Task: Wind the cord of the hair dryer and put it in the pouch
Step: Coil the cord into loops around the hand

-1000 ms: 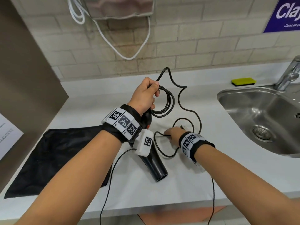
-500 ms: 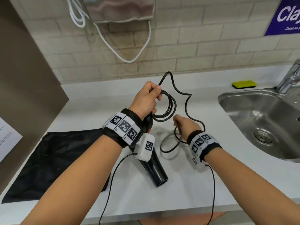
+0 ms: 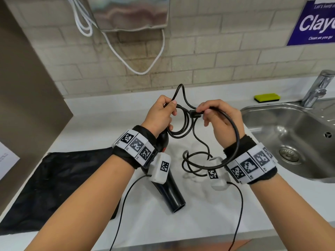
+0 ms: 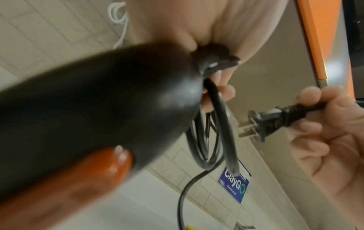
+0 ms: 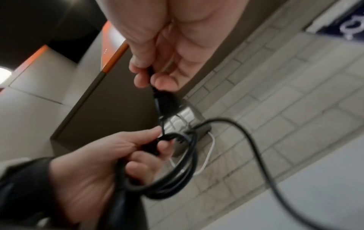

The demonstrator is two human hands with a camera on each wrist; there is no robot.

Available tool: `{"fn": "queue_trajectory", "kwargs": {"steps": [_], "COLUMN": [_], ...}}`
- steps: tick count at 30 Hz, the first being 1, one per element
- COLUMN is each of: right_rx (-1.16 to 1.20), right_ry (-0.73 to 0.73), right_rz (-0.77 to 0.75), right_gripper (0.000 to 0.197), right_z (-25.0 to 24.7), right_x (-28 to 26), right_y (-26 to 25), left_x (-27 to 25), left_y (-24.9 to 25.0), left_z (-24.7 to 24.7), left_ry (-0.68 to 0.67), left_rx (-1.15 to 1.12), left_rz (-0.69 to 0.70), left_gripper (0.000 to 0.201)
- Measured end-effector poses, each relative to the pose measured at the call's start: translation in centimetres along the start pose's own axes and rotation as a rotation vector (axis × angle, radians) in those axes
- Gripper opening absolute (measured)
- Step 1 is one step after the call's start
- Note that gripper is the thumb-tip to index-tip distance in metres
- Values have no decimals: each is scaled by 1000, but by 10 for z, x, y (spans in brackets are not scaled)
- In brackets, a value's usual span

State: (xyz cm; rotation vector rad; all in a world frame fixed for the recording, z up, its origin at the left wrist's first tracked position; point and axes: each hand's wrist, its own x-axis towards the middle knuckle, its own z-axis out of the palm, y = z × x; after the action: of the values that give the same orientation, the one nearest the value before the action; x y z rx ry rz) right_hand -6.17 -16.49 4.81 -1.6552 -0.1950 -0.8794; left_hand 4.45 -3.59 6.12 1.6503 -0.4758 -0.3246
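Note:
My left hand [image 3: 167, 113] grips the handle of the black hair dryer [image 3: 170, 192] together with a few wound loops of its black cord [image 3: 181, 124]; the barrel points down toward the counter. In the left wrist view the dryer body [image 4: 98, 101] fills the frame, with the loops [image 4: 206, 140] hanging beside it. My right hand [image 3: 205, 113] pinches the cord just behind the two-pin plug [image 3: 195, 114], held level with the left hand. The plug [image 4: 262, 124] points at the loops. Loose cord [image 3: 197, 163] sags to the counter. The black pouch [image 3: 54, 178] lies flat at the left.
A steel sink [image 3: 290, 124] with a tap [image 3: 319, 87] is set in the counter at right, and a yellow sponge [image 3: 267, 97] lies behind it. A white cable [image 3: 116, 49] hangs on the brick wall. A brown panel [image 3: 27, 87] stands at left.
My right hand has lifted off the counter with the plug end of the cord, up beside the left hand. The loose cord has risen with it. The left hand stays put.

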Motion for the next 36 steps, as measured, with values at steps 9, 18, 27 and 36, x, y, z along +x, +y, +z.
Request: {"fn": "queue_trajectory", "kwargs": {"steps": [9,18,27,36], "right_rx": [-491,-638,-216,-446], "right_ry": [-129,-51,-341,-445], "right_rz": [-72,171,342,441], "right_gripper": [16,90,39,51], "right_z": [31,39,44,22], "right_x": [5,31,43,47], "right_y": [44,44,50,50], "left_x": [-1,-3,-5,-5], "left_y": [0,3,1,0], "left_z": [-2,-5,-13,-6], "left_ry": [-57,-180,-217,-138], "left_rx": [-27,-39,-54,-35], "left_rz": [2,1,30,26], "left_gripper": [12,17,14,14]}}
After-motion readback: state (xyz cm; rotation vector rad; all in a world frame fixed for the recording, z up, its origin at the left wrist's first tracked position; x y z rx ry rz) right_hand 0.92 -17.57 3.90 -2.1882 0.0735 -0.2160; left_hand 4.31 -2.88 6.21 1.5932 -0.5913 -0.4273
